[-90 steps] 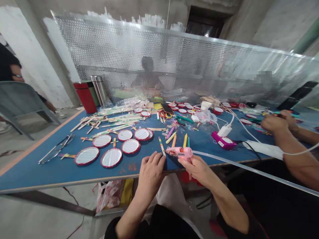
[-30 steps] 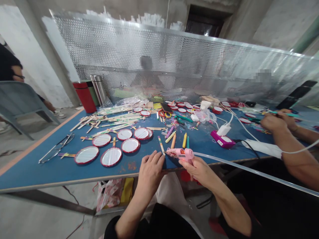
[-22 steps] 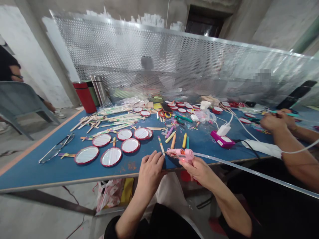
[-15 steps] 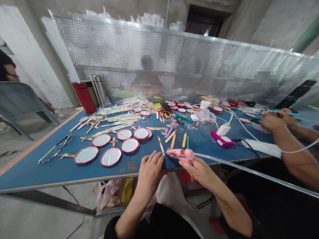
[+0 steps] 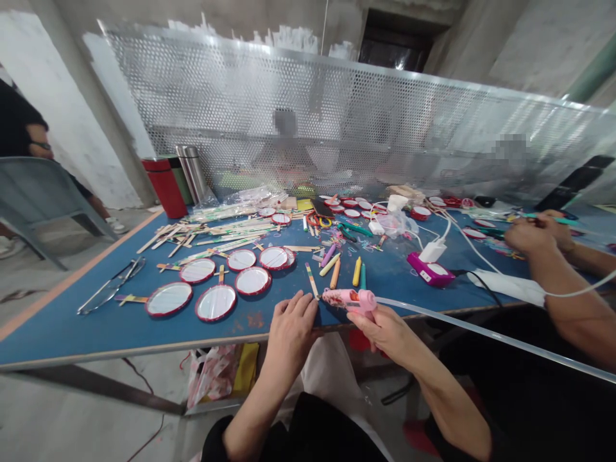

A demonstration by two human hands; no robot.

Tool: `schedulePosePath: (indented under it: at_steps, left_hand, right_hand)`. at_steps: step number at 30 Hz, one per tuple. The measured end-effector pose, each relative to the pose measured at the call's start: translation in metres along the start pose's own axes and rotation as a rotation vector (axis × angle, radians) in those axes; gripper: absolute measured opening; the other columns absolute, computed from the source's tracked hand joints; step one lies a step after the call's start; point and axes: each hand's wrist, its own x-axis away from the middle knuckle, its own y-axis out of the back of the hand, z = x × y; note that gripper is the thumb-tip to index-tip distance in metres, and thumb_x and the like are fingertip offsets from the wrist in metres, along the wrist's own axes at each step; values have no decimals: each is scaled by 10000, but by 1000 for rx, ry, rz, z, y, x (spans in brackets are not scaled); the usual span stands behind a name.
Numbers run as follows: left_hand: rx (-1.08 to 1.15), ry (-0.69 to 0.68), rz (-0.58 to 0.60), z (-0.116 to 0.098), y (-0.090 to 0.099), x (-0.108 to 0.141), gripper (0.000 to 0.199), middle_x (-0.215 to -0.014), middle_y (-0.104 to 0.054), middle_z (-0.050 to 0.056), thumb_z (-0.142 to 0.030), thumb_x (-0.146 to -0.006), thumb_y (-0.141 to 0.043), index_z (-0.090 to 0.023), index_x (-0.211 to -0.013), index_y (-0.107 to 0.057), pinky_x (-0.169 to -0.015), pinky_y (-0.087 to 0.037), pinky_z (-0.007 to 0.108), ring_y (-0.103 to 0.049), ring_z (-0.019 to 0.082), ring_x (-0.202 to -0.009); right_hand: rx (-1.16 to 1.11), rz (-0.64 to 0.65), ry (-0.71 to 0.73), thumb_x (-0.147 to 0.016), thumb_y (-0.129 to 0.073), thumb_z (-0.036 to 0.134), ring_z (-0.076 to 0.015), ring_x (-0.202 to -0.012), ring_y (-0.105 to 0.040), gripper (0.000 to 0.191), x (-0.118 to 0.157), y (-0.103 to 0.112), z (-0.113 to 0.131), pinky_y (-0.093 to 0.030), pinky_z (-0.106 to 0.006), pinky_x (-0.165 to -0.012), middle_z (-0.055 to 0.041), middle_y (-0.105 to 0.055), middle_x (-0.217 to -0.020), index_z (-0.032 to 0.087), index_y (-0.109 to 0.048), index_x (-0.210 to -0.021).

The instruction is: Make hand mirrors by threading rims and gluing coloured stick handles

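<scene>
Pink glue gun (image 5: 347, 299), handle hidden by right hand (image 5: 387, 335)

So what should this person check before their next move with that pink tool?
Pink glue gun held firmly in the right hand: ok.
Long clear glue stick seated in the back of the gun: ok.
Left hand well away from the nozzle: not ok, it looks very close.
Striped craft stick lying on the blue table within reach of the left hand: ok.
Gun hot and ready: cannot tell.
</scene>
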Motion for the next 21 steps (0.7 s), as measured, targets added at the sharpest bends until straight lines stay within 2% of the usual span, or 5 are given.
schedulePosePath:
  at_steps: [4, 13, 21]
  left_hand:
    - [0, 2, 4, 0, 0, 0, 427, -1287, -631, 102, -241, -796, -708, -188, -1193, -562, -930, -439, 440, -527, 286, -1252]
    - [5, 4, -2, 0, -1, 0, 410, -1285, -629, 105, -219, -799, -694, -200, -1189, -567, -931, -436, 438, -528, 283, -1249]
    - [-1, 9, -5, 0, -2, 0, 421, -1275, -634, 106, -214, -795, -694, -206, -1197, -570, -930, -439, 434, -528, 282, -1249]
  right_hand:
    - [-11, 12, 6, -915, -444, 475, -123, -414, -500, 371, 1, 0, -1, -411, -212, -418, 55, -452, -478, 160, -640, -898]
    - [4, 11, -18, -913, -445, 484, -122, -415, -494, 390, 4, 1, -1, -409, -212, -426, 47, -463, -441, 182, -596, -717]
    - [10, 16, -21, -907, -449, 488, -118, -426, -490, 402, 5, 1, 2, -412, -212, -427, 42, -470, -459, 185, -587, -682]
